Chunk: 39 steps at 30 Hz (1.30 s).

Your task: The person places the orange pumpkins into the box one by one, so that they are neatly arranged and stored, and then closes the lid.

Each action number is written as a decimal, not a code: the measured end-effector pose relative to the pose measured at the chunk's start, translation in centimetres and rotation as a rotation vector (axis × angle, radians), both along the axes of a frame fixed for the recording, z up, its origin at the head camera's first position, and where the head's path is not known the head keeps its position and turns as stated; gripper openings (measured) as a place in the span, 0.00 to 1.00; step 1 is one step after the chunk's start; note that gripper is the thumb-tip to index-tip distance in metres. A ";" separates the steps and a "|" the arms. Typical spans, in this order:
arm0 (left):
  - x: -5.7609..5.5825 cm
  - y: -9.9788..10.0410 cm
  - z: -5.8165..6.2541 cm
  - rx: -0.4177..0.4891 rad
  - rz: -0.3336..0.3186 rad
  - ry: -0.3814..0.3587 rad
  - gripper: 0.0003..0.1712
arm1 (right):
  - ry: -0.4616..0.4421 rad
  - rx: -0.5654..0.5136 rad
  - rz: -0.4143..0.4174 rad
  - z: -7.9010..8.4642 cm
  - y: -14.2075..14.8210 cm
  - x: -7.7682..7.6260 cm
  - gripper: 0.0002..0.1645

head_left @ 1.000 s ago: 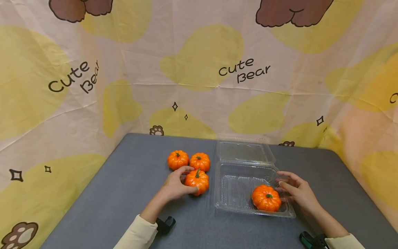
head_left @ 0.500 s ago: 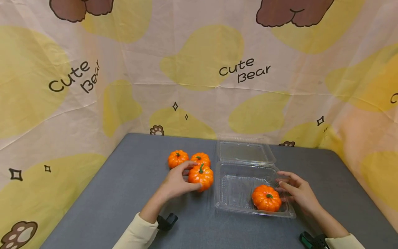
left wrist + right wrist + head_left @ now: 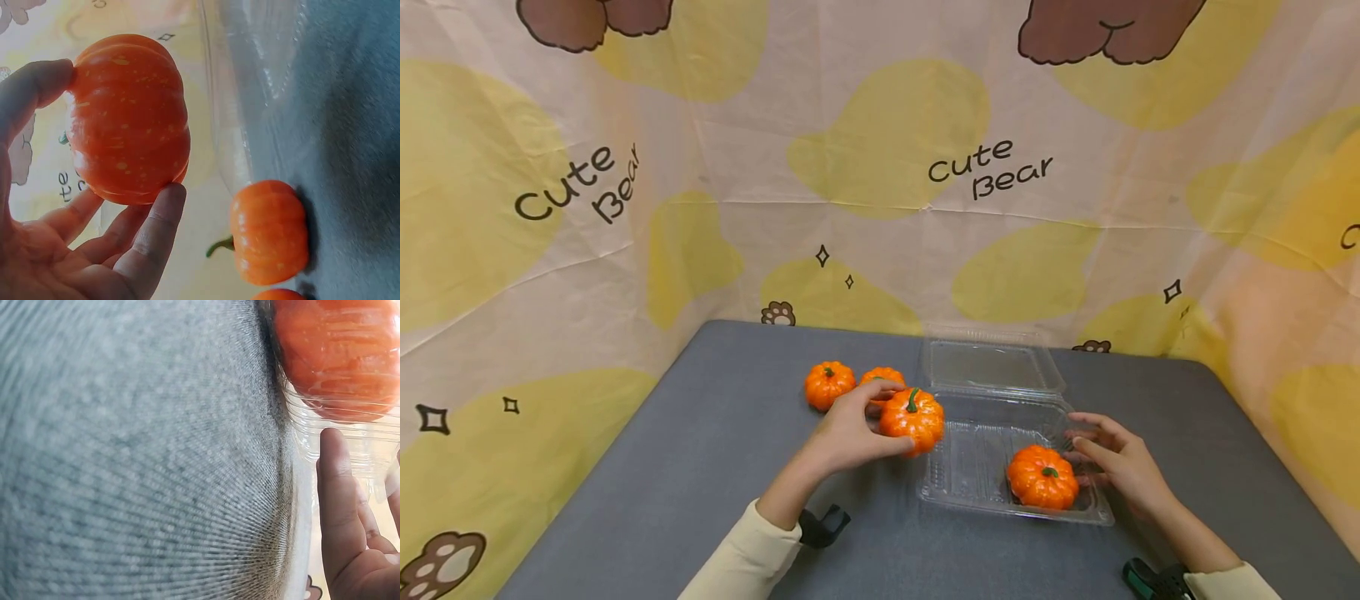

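Observation:
A small orange toy pumpkin [image 3: 912, 422] with a green stem is held in my left hand [image 3: 853, 433], raised by the left side of the clear plastic clamshell box [image 3: 958, 500]. In the left wrist view, the thumb and fingertips press opposite sides of this pumpkin [image 3: 128, 119]. Another pumpkin [image 3: 1042, 477] sits inside the box at its near right corner. My right hand [image 3: 1131, 475] rests at the box's right wall, fingers fairly straight. The right wrist view has one finger [image 3: 340, 500] against the ribbed outer wall. Two more pumpkins stand on the table, one [image 3: 829, 385] fully visible, the other [image 3: 882, 375] partly hidden.
The box's lid [image 3: 992, 367] lies folded back behind its base. Grey cloth covers the table [image 3: 700, 467]. A printed fabric backdrop [image 3: 880, 167] rises along the table's back and sides.
My left hand has lifted its pumpkin off the table and carried it right, to the box's left edge. The right hand and the box stay where they were.

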<state>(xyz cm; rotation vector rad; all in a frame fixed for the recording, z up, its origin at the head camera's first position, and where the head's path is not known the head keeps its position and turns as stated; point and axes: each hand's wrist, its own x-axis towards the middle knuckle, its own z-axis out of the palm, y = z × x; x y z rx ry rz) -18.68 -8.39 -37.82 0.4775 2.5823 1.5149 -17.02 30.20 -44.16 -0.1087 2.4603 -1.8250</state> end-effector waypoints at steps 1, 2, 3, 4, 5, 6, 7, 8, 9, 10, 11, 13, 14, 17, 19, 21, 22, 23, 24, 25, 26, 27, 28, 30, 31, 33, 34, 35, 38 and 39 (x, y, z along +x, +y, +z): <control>0.0 0.2 0.1 0.007 -0.007 0.001 0.37 | -0.001 0.000 -0.002 0.0 0.0 0.0 0.29; -0.1 0.4 0.1 0.015 -0.014 0.002 0.37 | 0.000 0.001 0.000 -0.1 0.0 0.0 0.29; -0.2 0.6 0.2 0.020 -0.022 0.005 0.37 | 0.002 0.000 0.001 -0.1 0.0 0.0 0.29; -0.2 0.8 0.2 0.024 -0.029 0.007 0.37 | 0.003 0.000 0.003 -0.1 0.0 0.0 0.29; -0.3 1.0 0.2 0.024 -0.036 0.013 0.36 | 0.003 -0.003 0.003 0.0 0.0 0.0 0.29; -0.4 1.2 0.2 0.026 -0.041 0.015 0.36 | 0.006 -0.004 0.007 0.0 0.0 -0.1 0.29; -0.4 1.5 0.3 0.027 -0.047 0.018 0.36 | 0.007 -0.007 0.007 0.0 0.0 -0.1 0.28; -0.5 1.7 0.3 0.023 -0.050 0.019 0.36 | 0.007 -0.008 0.009 0.0 0.0 -0.1 0.28; -0.5 1.9 0.2 0.022 -0.054 0.022 0.36 | 0.007 -0.011 0.011 0.1 0.0 -0.1 0.28; -0.5 2.1 0.2 0.024 -0.059 0.020 0.35 | 0.007 -0.014 0.015 0.1 0.0 -0.2 0.27; -0.6 2.3 0.2 0.025 -0.065 0.022 0.35 | 0.006 -0.018 0.017 0.1 0.0 -0.2 0.27; -0.6 2.7 0.2 0.017 -0.069 0.024 0.35 | 0.003 -0.024 0.021 0.1 0.1 -0.2 0.27; -0.6 2.9 0.1 0.010 -0.070 0.028 0.35 | 0.004 -0.023 0.024 0.1 0.1 -0.2 0.26; -0.7 3.5 0.0 -0.011 -0.080 0.052 0.35 | 0.006 -0.023 0.028 0.1 0.1 -0.2 0.25; -0.8 3.8 -0.2 -0.016 -0.090 0.061 0.35 | 0.008 -0.023 0.026 0.1 0.1 -0.3 0.25; -0.8 4.2 -0.3 -0.017 -0.105 0.068 0.35 | 0.009 -0.021 0.024 0.1 0.1 -0.2 0.25; -0.8 4.4 -0.4 -0.015 -0.111 0.065 0.36 | 0.009 -0.021 0.023 0.1 0.1 -0.2 0.26; -0.8 4.6 -0.5 -0.014 -0.117 0.062 0.36 | 0.009 -0.020 0.021 0.2 0.1 -0.2 0.26; -0.9 4.8 -0.5 -0.015 -0.123 0.059 0.36 | 0.008 -0.017 0.018 0.2 0.0 -0.2 0.26; -0.9 5.0 -0.6 -0.021 -0.128 0.057 0.36 | 0.008 -0.017 0.016 0.2 0.0 -0.2 0.26; -0.8 5.2 -0.7 -0.025 -0.135 0.056 0.36 | 0.007 -0.015 0.016 0.2 0.0 -0.2 0.26; -0.8 5.4 -0.8 -0.029 -0.143 0.057 0.36 | 0.005 -0.014 0.013 0.2 0.0 -0.2 0.26; -0.8 5.6 -0.9 -0.034 -0.150 0.056 0.36 | 0.004 -0.014 0.012 0.1 0.0 -0.2 0.26; -0.7 5.9 -1.0 -0.054 -0.166 0.060 0.36 | 0.001 -0.013 0.012 0.1 0.0 -0.2 0.26; -0.7 6.1 -1.1 -0.063 -0.173 0.065 0.36 | 0.001 -0.014 0.013 0.0 0.1 -0.2 0.26; -0.6 6.5 -1.2 -0.084 -0.186 0.073 0.36 | 0.001 -0.012 0.009 0.0 0.1 -0.1 0.25; -0.6 6.7 -1.3 -0.095 -0.191 0.076 0.36 | 0.001 -0.011 0.009 0.0 0.1 -0.1 0.25; -0.6 6.8 -1.4 -0.105 -0.196 0.080 0.36 | 0.000 -0.010 0.008 0.0 0.1 -0.1 0.26; -0.5 7.3 -1.5 -0.145 -0.209 0.093 0.36 | -0.004 -0.008 -0.001 0.1 0.0 -0.1 0.26; -0.5 7.4 -1.6 -0.161 -0.212 0.100 0.36 | -0.007 -0.007 -0.002 0.1 0.0 -0.1 0.26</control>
